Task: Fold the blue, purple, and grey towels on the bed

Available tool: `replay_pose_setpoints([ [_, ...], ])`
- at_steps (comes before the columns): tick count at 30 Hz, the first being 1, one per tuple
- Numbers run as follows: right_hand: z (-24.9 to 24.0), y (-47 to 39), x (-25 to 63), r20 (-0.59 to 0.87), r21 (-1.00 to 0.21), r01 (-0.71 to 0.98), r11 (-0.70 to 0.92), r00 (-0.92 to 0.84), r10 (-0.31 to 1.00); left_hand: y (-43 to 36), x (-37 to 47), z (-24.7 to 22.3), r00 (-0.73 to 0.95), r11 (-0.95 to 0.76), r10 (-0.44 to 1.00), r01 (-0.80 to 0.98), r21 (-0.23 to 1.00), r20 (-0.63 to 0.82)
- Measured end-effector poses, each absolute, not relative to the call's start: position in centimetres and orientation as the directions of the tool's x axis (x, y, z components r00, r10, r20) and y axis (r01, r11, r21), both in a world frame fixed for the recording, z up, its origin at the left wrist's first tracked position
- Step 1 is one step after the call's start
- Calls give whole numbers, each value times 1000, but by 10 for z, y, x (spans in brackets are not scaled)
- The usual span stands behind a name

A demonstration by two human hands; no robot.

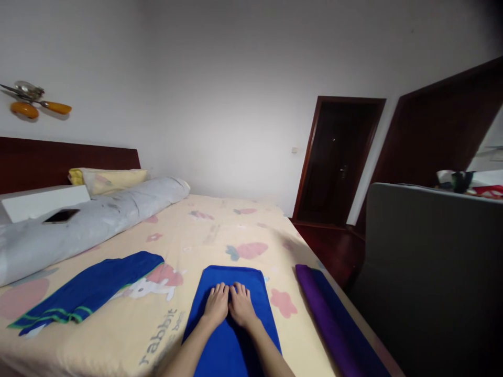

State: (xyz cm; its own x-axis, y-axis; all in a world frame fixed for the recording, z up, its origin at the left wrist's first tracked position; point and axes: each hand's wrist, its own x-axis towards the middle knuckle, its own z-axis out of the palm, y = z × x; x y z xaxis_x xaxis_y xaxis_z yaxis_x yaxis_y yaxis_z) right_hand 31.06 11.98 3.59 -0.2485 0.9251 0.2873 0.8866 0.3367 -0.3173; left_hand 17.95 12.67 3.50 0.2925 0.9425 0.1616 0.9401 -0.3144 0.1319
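A smooth blue cloth (223, 356) lies flat on the bed right in front of me, its far edge rounded at the corners. My left hand (217, 303) rests palm down on it, fingers laid forward on the fabric. Close beside it, my right hand (241, 305) lies the same way, thumbs nearly touching. To the left is a crumpled dark blue garment (98, 285) with green trim. On the right, a long folded purple and navy cloth (322, 314) runs along the bed's edge.
The patterned bedsheet (212, 220) covers the bed. A grey rolled cover (129, 204) bears a phone (62, 215), near a white box (47, 201) and a yellow pillow (113, 180). A dark grey panel (424, 262) stands at the right, with a door (338, 157) beyond.
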Motion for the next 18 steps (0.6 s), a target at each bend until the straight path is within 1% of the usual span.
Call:
replay_pose_setpoints([
  [5,25,132,332,214,-291,906,308,-252,944,140,155,23,289,-306,949,940,152,126],
  [12,22,134,404,149,-270,956,117,-78,986,137,93,22,209,-230,967,961,151,145],
  [15,24,131,420,142,-259,961,94,-59,988,138,79,25,168,-190,975,970,151,146],
  [18,29,129,416,173,-247,964,97,-55,983,138,80,27,159,-181,977,971,154,145],
])
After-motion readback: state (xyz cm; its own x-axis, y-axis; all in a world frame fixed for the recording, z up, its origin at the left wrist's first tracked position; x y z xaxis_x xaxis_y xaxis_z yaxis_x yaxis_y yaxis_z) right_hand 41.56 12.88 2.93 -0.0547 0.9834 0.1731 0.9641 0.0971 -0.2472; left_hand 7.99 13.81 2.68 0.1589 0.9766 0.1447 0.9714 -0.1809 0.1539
